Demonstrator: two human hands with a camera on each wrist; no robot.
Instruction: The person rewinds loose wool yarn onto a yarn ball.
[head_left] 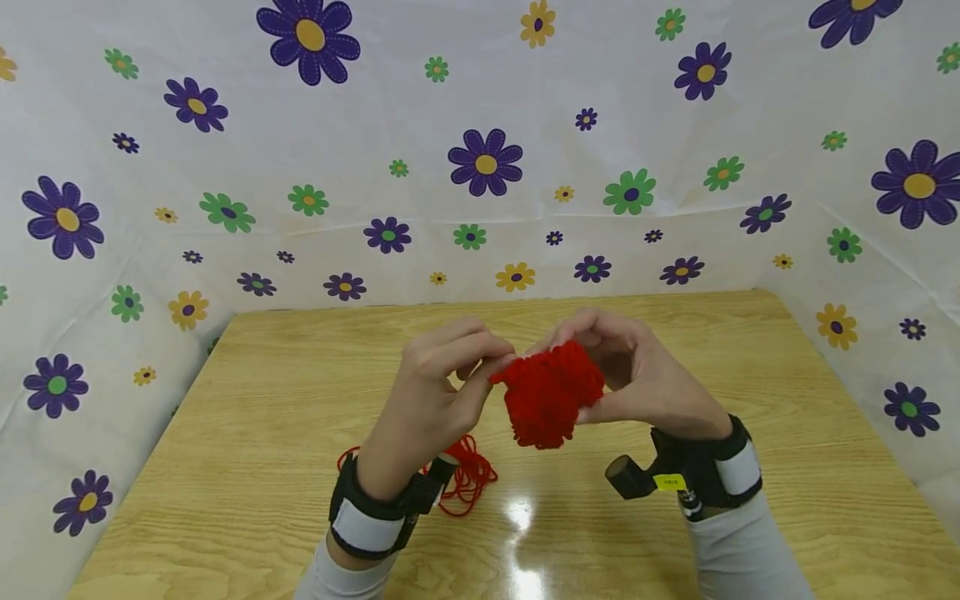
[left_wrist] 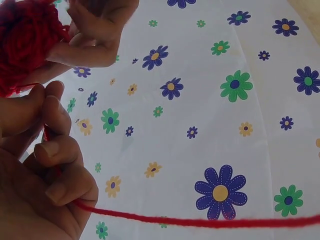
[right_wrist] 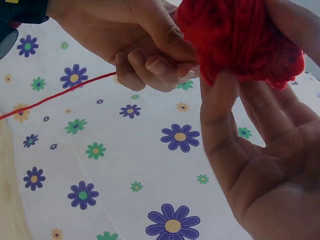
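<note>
A bundle of red yarn [head_left: 551,396] is held up over the table in the head view. My right hand [head_left: 637,367] grips it from the right, thumb below and fingers behind. On its left side my left hand [head_left: 450,375] pinches the yarn strand [left_wrist: 150,218] between thumb and fingertips, close against the bundle. In the left wrist view the strand runs through the curled fingers and trails off to the right. The right wrist view shows the wound yarn [right_wrist: 240,40] between the right thumb and fingers.
Loose loops of red yarn [head_left: 468,479] lie on the wooden table [head_left: 300,375], partly behind the left wrist. A black strap with a camera [head_left: 375,517] circles the left wrist, another strap [head_left: 705,467] the right. A white flowered cloth [head_left: 420,108] hangs behind and at both sides.
</note>
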